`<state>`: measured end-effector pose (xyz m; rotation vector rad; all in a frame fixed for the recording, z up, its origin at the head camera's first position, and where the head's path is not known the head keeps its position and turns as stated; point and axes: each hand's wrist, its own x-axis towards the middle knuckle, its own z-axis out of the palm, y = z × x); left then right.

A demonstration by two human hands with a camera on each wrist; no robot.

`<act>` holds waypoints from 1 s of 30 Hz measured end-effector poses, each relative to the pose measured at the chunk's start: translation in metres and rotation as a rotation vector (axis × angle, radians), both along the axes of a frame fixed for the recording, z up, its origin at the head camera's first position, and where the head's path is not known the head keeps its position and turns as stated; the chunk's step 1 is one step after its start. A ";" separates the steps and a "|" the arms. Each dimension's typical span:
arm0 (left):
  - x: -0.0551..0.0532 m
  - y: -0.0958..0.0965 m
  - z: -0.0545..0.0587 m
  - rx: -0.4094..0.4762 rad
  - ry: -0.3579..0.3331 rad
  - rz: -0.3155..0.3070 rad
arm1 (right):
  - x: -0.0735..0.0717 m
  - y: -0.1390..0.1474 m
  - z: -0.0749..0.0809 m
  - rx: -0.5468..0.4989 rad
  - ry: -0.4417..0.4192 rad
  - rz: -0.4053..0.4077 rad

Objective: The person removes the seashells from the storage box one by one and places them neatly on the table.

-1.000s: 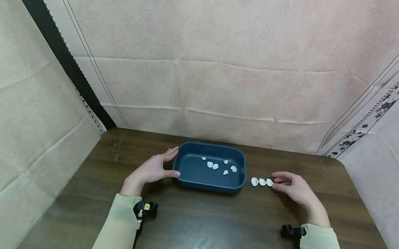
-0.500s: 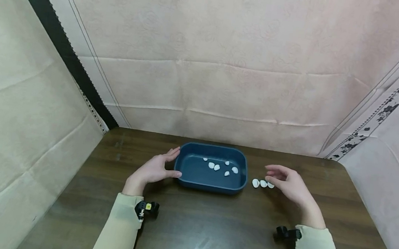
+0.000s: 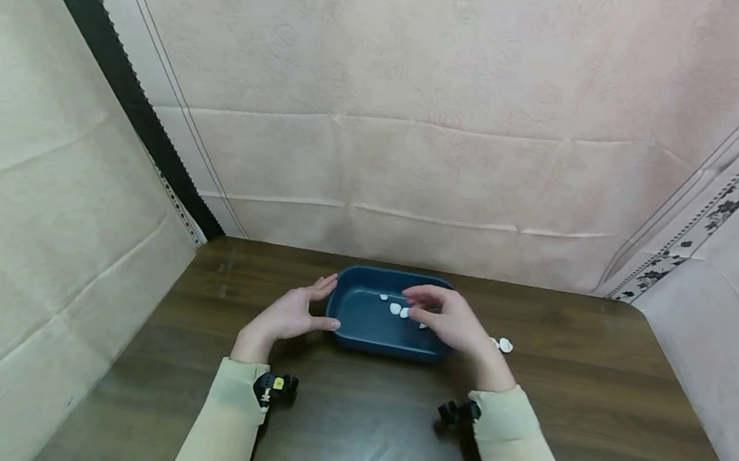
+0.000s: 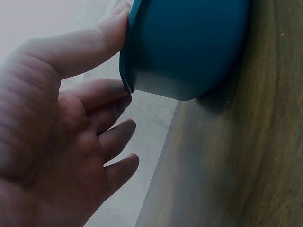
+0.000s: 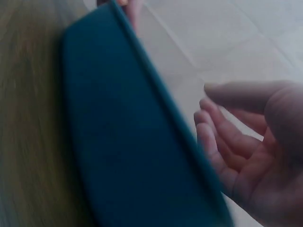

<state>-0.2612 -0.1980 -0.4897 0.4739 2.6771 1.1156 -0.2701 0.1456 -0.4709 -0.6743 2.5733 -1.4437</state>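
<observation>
A dark blue rectangular tray stands on the table near its far edge. My left hand holds the tray's left end, thumb at the near corner and fingertips at the far one. In the left wrist view the thumb and index finger touch the rim, the other fingers apart from it. Over the tray's right half is my right hand, fingers bent and thumb close to them; whether something small sits between them is hidden. Small white shell-like pieces lie inside, partly covered by that hand.
Right of the tray, white pieces lie on the brown wooden table, partly hidden behind my right wrist. Pale cloth hangs behind the table and at both sides. Each sleeve carries a black wrist camera.
My right hand has lifted from the row of white pieces and moved left over the tray. My left hand stays on the tray's end. The head view has shifted slightly.
</observation>
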 end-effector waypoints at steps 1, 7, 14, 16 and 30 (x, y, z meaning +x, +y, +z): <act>0.000 0.000 0.000 0.000 0.000 -0.001 | -0.004 -0.007 -0.003 0.013 -0.001 0.002; -0.001 0.000 -0.002 0.002 0.002 0.001 | -0.018 -0.034 -0.023 0.071 -0.036 -0.087; 0.000 -0.002 -0.003 0.004 0.001 0.004 | -0.021 -0.044 -0.034 0.116 -0.103 -0.118; 0.000 -0.002 -0.003 0.004 0.006 0.005 | -0.022 -0.045 -0.035 0.134 -0.109 -0.110; -0.001 -0.002 -0.001 0.002 -0.004 0.001 | -0.026 -0.047 -0.040 0.257 -0.066 -0.097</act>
